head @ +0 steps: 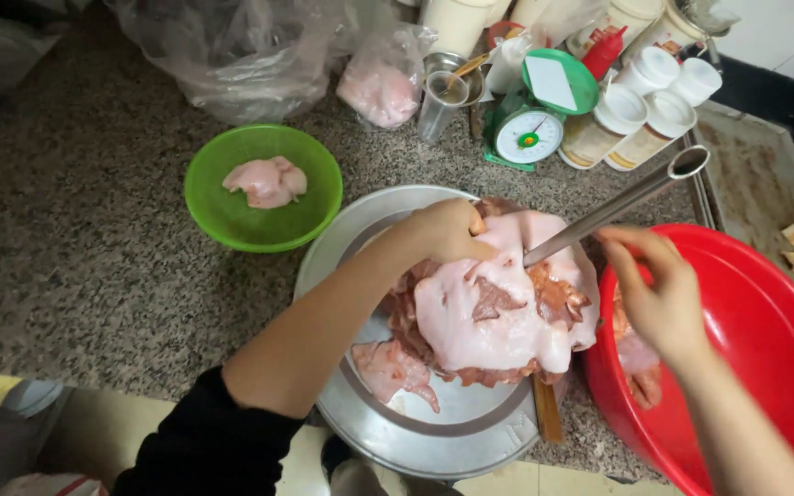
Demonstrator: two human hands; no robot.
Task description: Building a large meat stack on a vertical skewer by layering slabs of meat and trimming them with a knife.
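A tall stack of raw pink and reddish meat slices (498, 308) is threaded on a metal skewer rod (622, 202) that rises out of it toward the upper right. The stack stands on a round steel tray (415, 432). My left hand (441, 230) presses on the top left of the stack, fingers curled onto the uppermost slice. Just right of the stack, my right hand (659, 289) hovers below the rod, fingers bent and apart, over the rim of a big red basin (765, 340) with more meat inside. It holds nothing that I can see.
A green bowl (232, 216) with a piece of pale raw meat (266, 181) sits on the granite counter at the left. Behind stand a green kitchen scale (535, 115), white-lidded jars (640, 115), a clear cup (437, 103), plastic bags (250, 50) and a metal baking tray (760, 174).
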